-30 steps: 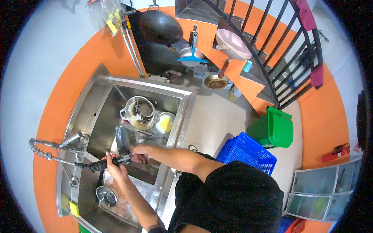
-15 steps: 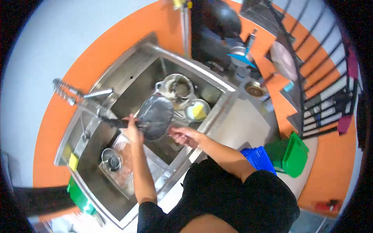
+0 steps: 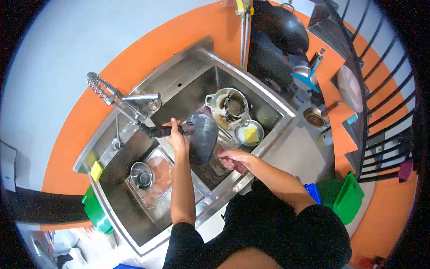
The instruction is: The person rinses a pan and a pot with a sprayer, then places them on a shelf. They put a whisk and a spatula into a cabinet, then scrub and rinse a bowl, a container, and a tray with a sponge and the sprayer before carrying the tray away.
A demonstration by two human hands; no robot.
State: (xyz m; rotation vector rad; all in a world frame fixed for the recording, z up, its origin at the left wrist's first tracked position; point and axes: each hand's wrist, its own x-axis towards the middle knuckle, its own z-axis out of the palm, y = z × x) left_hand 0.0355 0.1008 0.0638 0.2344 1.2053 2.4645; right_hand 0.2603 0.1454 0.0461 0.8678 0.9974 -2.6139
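Observation:
My left hand point(image 3: 178, 140) is closed around the black spray head point(image 3: 162, 131) of the spring-hose tap point(image 3: 130, 110), its tip at the near face of a dark round pan point(image 3: 201, 139). My right hand point(image 3: 233, 160) grips the pan's handle, which is mostly hidden by the fingers. The pan is tilted steeply over the divider between two sink basins. Just beyond it, a pot point(image 3: 215, 104) with dark residue and suds stands in the far basin. Beside the pot is a small metal bowl point(image 3: 242, 140) with a yellow sponge point(image 3: 251, 134) in it.
In the near basin, a metal tray point(image 3: 150, 204) of cloudy reddish water holds a round metal container point(image 3: 139, 169). Another yellow sponge point(image 3: 96, 171) sits on the sink's left rim. A wok point(image 3: 289, 31), a small pan point(image 3: 315, 117) and a green bin point(image 3: 350, 199) are to the right.
The pan has turned from facing me more broadly to a steeper, narrower tilt. My left hand and the spray head have shifted against its face. The whole view has moved slightly.

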